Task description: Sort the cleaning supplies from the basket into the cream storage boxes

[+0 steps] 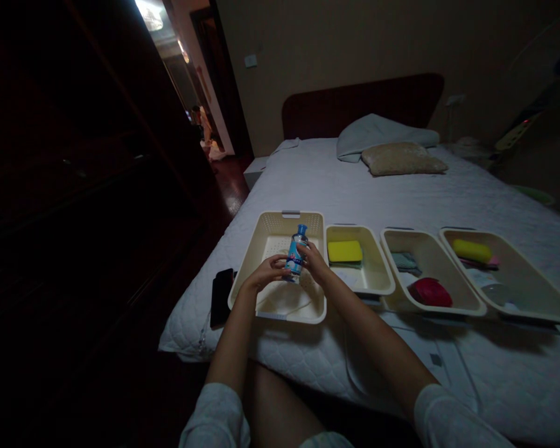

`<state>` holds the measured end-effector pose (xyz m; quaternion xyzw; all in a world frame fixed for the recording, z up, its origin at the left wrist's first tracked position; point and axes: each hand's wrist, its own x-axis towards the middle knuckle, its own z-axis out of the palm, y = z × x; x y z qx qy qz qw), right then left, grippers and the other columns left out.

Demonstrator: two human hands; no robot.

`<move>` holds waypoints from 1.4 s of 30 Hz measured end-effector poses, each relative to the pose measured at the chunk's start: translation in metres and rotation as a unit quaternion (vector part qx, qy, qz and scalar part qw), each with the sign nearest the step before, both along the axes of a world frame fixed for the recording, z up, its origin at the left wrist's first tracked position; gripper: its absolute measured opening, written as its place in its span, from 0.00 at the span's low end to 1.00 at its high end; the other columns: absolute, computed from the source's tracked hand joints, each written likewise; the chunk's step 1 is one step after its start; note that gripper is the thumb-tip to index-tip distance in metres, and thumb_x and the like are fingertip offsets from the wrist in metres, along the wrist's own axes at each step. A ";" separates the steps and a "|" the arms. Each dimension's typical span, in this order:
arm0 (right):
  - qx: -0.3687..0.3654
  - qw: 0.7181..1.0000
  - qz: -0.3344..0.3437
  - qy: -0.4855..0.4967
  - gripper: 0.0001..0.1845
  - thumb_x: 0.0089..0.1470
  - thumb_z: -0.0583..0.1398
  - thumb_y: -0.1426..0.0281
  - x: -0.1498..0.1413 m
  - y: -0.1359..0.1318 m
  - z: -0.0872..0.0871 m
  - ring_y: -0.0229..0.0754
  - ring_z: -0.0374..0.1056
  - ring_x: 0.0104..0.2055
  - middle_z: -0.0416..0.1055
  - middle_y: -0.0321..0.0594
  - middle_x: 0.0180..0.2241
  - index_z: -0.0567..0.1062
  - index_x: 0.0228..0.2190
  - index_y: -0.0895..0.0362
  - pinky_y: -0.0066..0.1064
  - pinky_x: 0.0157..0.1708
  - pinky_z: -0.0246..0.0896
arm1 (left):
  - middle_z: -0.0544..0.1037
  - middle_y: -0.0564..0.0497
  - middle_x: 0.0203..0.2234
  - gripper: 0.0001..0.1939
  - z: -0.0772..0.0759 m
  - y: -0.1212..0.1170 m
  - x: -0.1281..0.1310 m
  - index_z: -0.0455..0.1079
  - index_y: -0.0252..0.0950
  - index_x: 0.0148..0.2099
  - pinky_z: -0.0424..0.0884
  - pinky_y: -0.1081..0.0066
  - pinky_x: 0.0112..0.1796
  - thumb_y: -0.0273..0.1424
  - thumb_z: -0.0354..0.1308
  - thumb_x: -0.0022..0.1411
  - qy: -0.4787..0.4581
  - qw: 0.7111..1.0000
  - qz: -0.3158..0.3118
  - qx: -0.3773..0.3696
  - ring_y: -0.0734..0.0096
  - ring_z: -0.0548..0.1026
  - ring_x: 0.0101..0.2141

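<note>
A clear bottle with a blue cap and blue label (295, 254) is held nearly upright above the large cream basket (267, 233). My left hand (271, 271) grips its lower part from the left. From the right, my right hand (313, 261) has its fingers closed around the bottle's side. A pale thing lies in the basket beneath, partly hidden by my hands. Just right of it, a smaller cream bin (376, 274) holds a yellow sponge (345, 251) on top of a greenish cloth.
Two more cream bins stand to the right, one with a red item (430, 292) and a folded cloth (405, 262), the other with a yellow roll-shaped item (472, 251). A dark phone-like object (221, 298) lies left of the basket. Pillows (404, 158) rest on the bed (308, 180). A person is in the far doorway.
</note>
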<state>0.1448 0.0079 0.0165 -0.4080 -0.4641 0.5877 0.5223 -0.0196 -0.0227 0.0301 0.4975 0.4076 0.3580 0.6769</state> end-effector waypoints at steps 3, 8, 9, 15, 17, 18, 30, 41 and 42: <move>-0.053 0.996 -0.012 0.074 0.24 0.40 0.61 0.59 0.000 0.000 0.001 0.37 0.67 0.32 0.69 0.34 0.35 0.66 0.41 0.51 0.29 0.31 0.64 | 0.73 0.41 0.42 0.32 0.000 -0.001 0.001 0.64 0.33 0.49 0.68 0.65 0.38 0.29 0.68 0.40 0.001 1.000 0.006 0.007 0.64 0.73 0.38; -0.044 0.994 -0.026 0.098 0.24 0.39 0.62 0.59 0.003 0.001 0.002 0.35 0.66 0.30 0.69 0.33 0.33 0.67 0.40 0.51 0.28 0.30 0.62 | 0.72 0.41 0.43 0.27 -0.002 0.000 0.003 0.67 0.31 0.46 0.66 0.66 0.42 0.30 0.67 0.42 0.001 1.000 -0.013 0.016 0.66 0.72 0.40; -0.041 0.994 -0.029 0.102 0.24 0.39 0.62 0.59 0.004 0.001 0.002 0.34 0.65 0.30 0.69 0.33 0.33 0.68 0.40 0.51 0.27 0.30 0.62 | 0.73 0.41 0.42 0.26 -0.003 0.001 0.003 0.67 0.31 0.46 0.66 0.65 0.42 0.30 0.67 0.42 0.006 1.000 -0.018 0.017 0.66 0.72 0.39; -0.039 0.992 -0.038 0.113 0.24 0.37 0.63 0.59 0.003 -0.001 0.001 0.35 0.65 0.30 0.69 0.32 0.32 0.68 0.39 0.52 0.27 0.29 0.61 | 0.73 0.41 0.41 0.25 -0.010 0.003 0.001 0.68 0.30 0.45 0.66 0.65 0.42 0.30 0.67 0.42 0.023 0.999 -0.033 0.027 0.66 0.72 0.38; -0.037 0.992 -0.036 0.116 0.24 0.37 0.64 0.59 0.003 -0.002 0.002 0.35 0.65 0.31 0.69 0.33 0.33 0.68 0.39 0.52 0.27 0.29 0.61 | 0.73 0.42 0.41 0.25 -0.009 0.002 0.002 0.68 0.30 0.45 0.66 0.65 0.41 0.31 0.66 0.43 0.021 0.999 -0.034 0.030 0.66 0.72 0.37; -0.037 0.992 -0.036 0.117 0.24 0.38 0.64 0.60 0.003 -0.002 0.002 0.35 0.65 0.31 0.68 0.33 0.33 0.68 0.39 0.52 0.27 0.29 0.61 | 0.73 0.42 0.41 0.25 -0.008 0.002 0.002 0.68 0.30 0.45 0.66 0.65 0.41 0.31 0.66 0.43 0.022 0.999 -0.032 0.031 0.66 0.72 0.37; -0.025 0.997 -0.028 0.064 0.23 0.40 0.61 0.58 0.003 -0.002 0.000 0.35 0.64 0.29 0.68 0.34 0.31 0.67 0.40 0.53 0.26 0.28 0.61 | 0.73 0.41 0.40 0.24 -0.015 0.005 0.002 0.67 0.29 0.44 0.67 0.64 0.41 0.30 0.66 0.43 0.039 0.997 -0.031 0.059 0.66 0.72 0.38; 0.146 0.975 -0.063 -0.155 0.28 0.43 0.61 0.62 -0.007 -0.011 0.000 0.42 0.67 0.40 0.69 0.42 0.42 0.63 0.47 0.55 0.35 0.40 0.63 | 0.74 0.43 0.40 0.27 -0.017 0.005 0.008 0.67 0.32 0.43 0.69 0.63 0.40 0.27 0.68 0.37 0.130 0.985 0.000 0.109 0.65 0.73 0.37; 0.168 0.972 -0.054 -0.155 0.29 0.43 0.61 0.62 -0.006 -0.014 0.005 0.42 0.67 0.41 0.69 0.42 0.42 0.63 0.48 0.55 0.35 0.39 0.64 | 0.73 0.42 0.41 0.27 -0.014 0.006 0.009 0.67 0.32 0.44 0.69 0.63 0.40 0.28 0.67 0.38 0.121 0.985 -0.003 0.119 0.64 0.73 0.37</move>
